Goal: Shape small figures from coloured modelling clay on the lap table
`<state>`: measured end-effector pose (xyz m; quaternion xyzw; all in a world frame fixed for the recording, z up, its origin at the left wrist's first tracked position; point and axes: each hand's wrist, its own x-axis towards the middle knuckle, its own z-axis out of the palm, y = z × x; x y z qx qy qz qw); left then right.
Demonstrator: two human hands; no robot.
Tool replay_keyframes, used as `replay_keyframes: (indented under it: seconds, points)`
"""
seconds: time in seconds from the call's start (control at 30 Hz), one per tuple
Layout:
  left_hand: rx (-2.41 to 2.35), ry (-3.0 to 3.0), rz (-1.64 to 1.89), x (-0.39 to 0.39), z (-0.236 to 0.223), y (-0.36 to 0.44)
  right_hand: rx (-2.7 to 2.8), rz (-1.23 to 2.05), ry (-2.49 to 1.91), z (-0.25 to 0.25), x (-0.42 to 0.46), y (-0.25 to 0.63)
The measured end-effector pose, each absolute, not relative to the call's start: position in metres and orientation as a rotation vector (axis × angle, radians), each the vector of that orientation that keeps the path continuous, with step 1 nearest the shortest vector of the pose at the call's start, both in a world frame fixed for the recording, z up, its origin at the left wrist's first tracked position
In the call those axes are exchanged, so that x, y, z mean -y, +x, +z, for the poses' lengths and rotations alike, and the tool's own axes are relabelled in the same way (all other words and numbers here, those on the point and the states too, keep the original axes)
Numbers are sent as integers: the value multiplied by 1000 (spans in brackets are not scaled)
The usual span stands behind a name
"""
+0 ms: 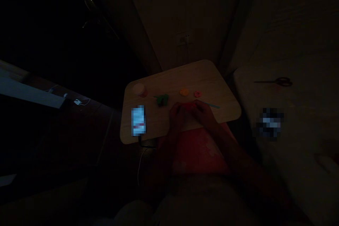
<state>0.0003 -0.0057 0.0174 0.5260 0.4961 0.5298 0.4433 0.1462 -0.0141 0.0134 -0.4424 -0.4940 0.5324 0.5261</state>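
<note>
In dim light, my left hand and my right hand meet over the near side of a small wooden table. Between them is a soft-looking red piece, gripped from both ends; its exact kind is too dark to make out. Just beyond my hands lie an orange-yellow lump and a small pinkish-red flower-like piece. A thin pale blue strip lies beside my right hand. To the left of my left hand sits a dark green shaped piece.
A lidded tub stands at the table's left, behind a lit phone with a cable. On a pale surface to the right lie scissors and a blurred item. A wall socket holds a plug.
</note>
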Motion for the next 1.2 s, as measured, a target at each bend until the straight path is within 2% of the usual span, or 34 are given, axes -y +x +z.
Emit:
replay_keyframes:
  seconds: [0.4,0.8,1.0,1.2]
  points:
    - [-1274,1156,1507,5,4,3,1093,1190,-1073,6,11,148]
    - [-1142,1444,1298,9,14,6,1109,1193,-1055,4,11,147]
    - [-1200,1449,1311,7,11,3,1039,1293,-977,6,14,142]
    - [-1211,1475,1303,9,13,3,1173,1149,-1027,8,15,141]
